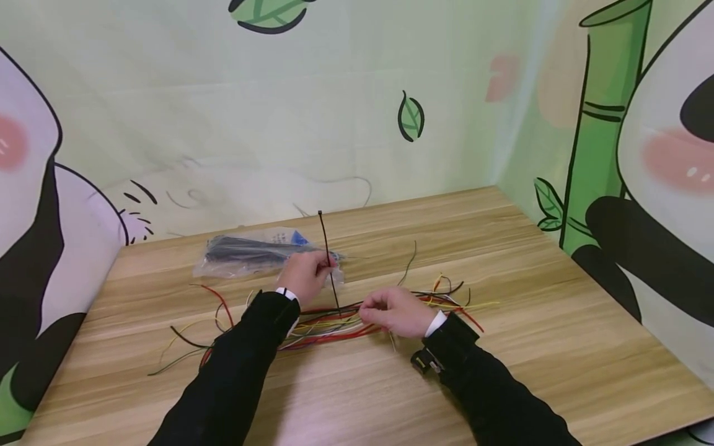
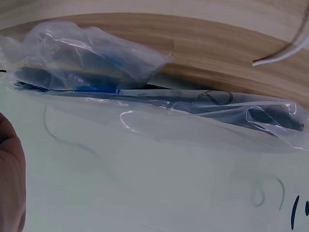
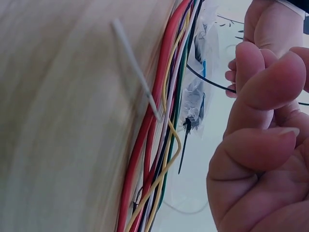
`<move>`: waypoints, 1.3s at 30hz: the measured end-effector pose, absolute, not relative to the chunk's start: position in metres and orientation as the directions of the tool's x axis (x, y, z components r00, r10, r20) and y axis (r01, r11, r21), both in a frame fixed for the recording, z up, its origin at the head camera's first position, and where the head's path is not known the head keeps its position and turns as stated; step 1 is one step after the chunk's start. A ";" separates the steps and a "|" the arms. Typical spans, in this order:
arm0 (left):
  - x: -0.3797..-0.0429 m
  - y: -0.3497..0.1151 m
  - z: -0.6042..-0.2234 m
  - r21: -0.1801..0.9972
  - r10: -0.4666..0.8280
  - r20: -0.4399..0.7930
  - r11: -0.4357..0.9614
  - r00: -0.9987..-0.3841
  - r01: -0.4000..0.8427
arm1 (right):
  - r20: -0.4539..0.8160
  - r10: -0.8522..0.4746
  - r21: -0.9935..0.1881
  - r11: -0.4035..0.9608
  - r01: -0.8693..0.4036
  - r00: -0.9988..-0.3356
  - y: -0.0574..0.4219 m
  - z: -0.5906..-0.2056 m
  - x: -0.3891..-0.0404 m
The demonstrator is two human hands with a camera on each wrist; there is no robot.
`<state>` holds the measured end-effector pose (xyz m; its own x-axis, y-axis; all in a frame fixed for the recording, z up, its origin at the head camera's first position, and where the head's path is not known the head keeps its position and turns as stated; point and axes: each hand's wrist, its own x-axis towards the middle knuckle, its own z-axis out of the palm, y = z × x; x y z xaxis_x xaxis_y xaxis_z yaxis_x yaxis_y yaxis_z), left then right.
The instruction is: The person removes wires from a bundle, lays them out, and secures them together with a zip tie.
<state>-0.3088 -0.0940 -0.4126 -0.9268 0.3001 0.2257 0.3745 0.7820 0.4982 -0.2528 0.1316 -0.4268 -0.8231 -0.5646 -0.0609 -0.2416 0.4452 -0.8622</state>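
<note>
My left hand pinches a black cable tie around its middle. The tie stands nearly upright, its small head at the top and its lower end reaching the bundle of coloured wires. Red, yellow, white, black and green wires run lengthwise beside my right hand in the right wrist view. That hand hovers over the bundle's right half, thumb and index finger bent and apart, nothing between them. Only an edge of the left hand shows in the left wrist view; the tie's grip is hidden there.
Behind the left hand lies a clear plastic bag full of dark cable ties. Loose wire ends fan out at both sides, including a red one on the left. The wooden table meets a printed backdrop at the back.
</note>
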 end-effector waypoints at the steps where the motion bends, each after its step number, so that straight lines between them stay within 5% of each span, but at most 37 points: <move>1: -0.308 -0.094 -0.414 0.497 0.308 0.223 0.780 -0.925 0.379 | -0.061 -0.566 -0.862 0.445 -0.242 -0.822 0.132 -0.427 -0.253; 15: -0.305 -0.093 -0.423 0.468 0.362 0.233 0.772 -0.902 0.431 | -0.084 -0.568 -0.858 0.459 -0.231 -0.818 0.131 -0.428 -0.254; 30: -0.299 -0.098 -0.409 0.473 0.337 0.261 0.772 -0.905 0.424 | -0.115 -0.713 -0.738 0.528 -0.421 -0.692 0.127 -0.432 -0.253; 39: -0.294 -0.096 -0.406 0.455 0.367 0.241 0.775 -0.898 0.439 | -0.140 -0.724 -0.737 0.532 -0.417 -0.676 0.126 -0.433 -0.252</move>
